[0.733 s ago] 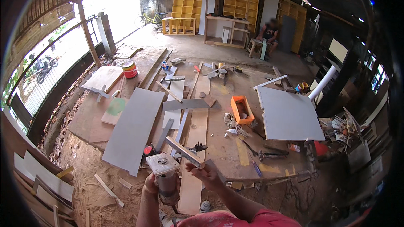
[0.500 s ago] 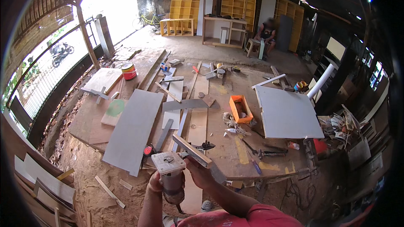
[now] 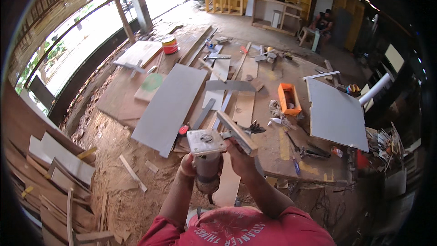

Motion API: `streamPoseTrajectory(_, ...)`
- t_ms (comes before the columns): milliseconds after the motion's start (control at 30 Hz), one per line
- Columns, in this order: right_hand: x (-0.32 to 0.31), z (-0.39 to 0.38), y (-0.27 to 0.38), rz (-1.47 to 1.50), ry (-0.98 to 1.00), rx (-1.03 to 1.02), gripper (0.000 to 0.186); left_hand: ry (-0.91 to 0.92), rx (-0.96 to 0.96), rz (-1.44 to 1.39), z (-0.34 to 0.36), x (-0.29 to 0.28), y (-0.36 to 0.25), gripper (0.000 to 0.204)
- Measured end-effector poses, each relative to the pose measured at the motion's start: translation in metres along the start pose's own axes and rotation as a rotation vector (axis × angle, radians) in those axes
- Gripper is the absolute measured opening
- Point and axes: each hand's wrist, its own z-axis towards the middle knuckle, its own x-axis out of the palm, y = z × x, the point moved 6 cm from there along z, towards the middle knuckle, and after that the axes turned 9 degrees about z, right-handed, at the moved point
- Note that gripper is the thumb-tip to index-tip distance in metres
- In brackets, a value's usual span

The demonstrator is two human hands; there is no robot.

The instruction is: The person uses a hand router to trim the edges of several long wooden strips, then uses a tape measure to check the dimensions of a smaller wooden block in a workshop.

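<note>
A trim router (image 3: 207,167) is held upside down in front of my chest, its square, clear base plate (image 3: 206,142) facing up. My left hand (image 3: 188,166) is closed round the left side of its body. My right hand (image 3: 238,156) is closed at the straight wooden guide bar (image 3: 236,133), which slants beside the base plate. The bar hides part of the right fingers. Just beyond, a black clamp-like tool (image 3: 255,128) and a red tape measure (image 3: 183,130) lie on the worktable.
On the worktable (image 3: 268,152) lie a long grey panel (image 3: 170,105), a wider pale panel (image 3: 337,111), an orange box (image 3: 289,99), pliers (image 3: 315,151) and a screwdriver (image 3: 296,166). Sawdust and offcuts cover the floor at left. A person (image 3: 323,23) sits at the back right.
My view has tilted down and turned left, so the table sits higher and farther right. The router stays in both hands, and more of my red shirt shows.
</note>
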Motion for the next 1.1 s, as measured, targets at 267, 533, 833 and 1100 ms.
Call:
streamPoseTrajectory(267, 0.017, -0.002, 0.018, -0.064, 0.091, -0.064, 0.027, 0.075, 0.035, -0.080, -0.002, 0.009, -0.005, 0.112)
streamPoseTrajectory(533, 0.017, -0.002, 0.021, -0.041, 0.160, -0.056, 0.025, 0.129, 0.055, -0.107, -0.002, 0.005, 0.002, 0.108)
streamPoseTrajectory(833, -0.023, -0.025, 0.048, -0.407, 0.107, -0.128, 0.018, -0.005, 0.023, 0.045, -0.016, 0.010, -0.013, 0.103)
streamPoseTrajectory(1100, 0.013, -0.062, 0.240, -1.028, 0.347, -0.629, 0.020, 0.058, -0.072, 0.175, -0.035, 0.003, -0.001, 0.110)
